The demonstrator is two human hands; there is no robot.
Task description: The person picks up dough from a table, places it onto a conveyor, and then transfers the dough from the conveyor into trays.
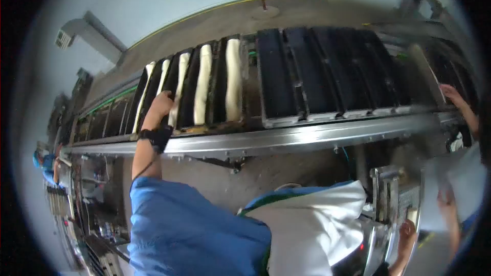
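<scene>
Long pale dough strips lie lengthwise in dark pans at the left; one fat dough strip [233, 79] fills the pan at the right end of this group. My left hand [162, 104], with a black band at the wrist, reaches over the pans. Its curled fingers are down on the second dough strip [163, 75] from the left and hide its near end. Close beside the hand runs another dough strip [182, 74]. At lower right, my right hand [407, 231] is over a small conveyor [393, 189], its bent fingers at a short pale dough piece [412, 215].
Dark pans [327, 71] without dough stand right of the filled ones, behind a metal rail [286, 138]. Another person's hand [451, 93] is by the pans at far right, and a further hand [446, 198] shows below. A person in blue [48, 166] stands at far left.
</scene>
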